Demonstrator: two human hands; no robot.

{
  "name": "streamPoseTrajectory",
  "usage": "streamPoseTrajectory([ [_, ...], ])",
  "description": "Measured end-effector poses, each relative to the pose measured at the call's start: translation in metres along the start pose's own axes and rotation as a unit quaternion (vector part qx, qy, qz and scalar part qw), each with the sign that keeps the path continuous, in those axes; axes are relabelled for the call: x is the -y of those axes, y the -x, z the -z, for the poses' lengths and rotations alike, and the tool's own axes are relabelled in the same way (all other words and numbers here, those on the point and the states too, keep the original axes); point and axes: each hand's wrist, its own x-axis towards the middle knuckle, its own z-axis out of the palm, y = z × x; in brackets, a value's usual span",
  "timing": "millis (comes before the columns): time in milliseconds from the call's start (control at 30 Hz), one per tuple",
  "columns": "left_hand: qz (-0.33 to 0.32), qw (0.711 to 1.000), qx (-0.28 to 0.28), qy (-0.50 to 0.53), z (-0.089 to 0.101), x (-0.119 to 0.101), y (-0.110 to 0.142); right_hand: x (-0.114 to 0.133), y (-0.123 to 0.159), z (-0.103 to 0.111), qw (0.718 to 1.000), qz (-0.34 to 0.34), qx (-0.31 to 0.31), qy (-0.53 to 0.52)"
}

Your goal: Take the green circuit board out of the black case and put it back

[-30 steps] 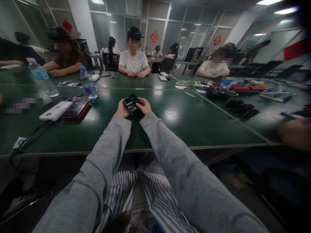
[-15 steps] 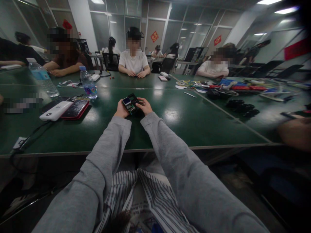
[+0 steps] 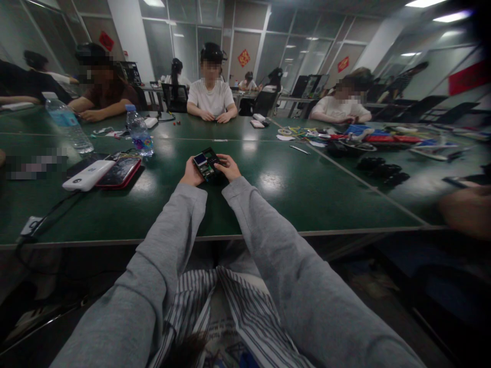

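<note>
Between my two hands is a small black electronic device (image 3: 208,163), with a little dark-blue screen at its upper left and an exposed green circuit board below. It is tilted towards me, just above the green table (image 3: 291,204). My left hand (image 3: 191,173) is closed around the device's left side. On the right side, my right hand (image 3: 229,167) grips its edge, with the thumb or a fingertip over the front face. The fingers behind the device are hidden.
To the left lie a white power bank (image 3: 89,175) with a cable, a red-edged phone (image 3: 119,172) and two water bottles (image 3: 138,132) (image 3: 69,122). Cables and tools (image 3: 368,137) are heaped at the right. Another person's hand (image 3: 466,209) is at the right edge; people sit across the table.
My hands and the device stay almost exactly where they were. The person at the far right across the table has shifted slightly.
</note>
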Motion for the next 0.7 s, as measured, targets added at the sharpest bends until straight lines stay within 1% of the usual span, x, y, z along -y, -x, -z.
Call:
streamPoseTrajectory([
  [167,-0.005,1.0,0.003,0.007,-0.0022,0.0009,0.0019,0.0057,0.0024,-0.0014,0.999,-0.003,-0.005,0.036],
  [367,-0.008,1.0,-0.026,0.004,-0.006,0.0025,0.0046,0.0077,0.0042,-0.0053,0.997,0.003,0.004,0.076],
  [567,-0.011,0.999,-0.04,0.01,-0.0072,0.0044,0.0014,0.0076,0.0065,-0.0092,0.992,-0.013,-0.049,0.116],
  [700,-0.008,0.998,-0.056,0.028,-0.0057,0.0033,-0.0016,0.0075,0.0077,-0.0099,0.99,-0.003,-0.044,0.132],
])
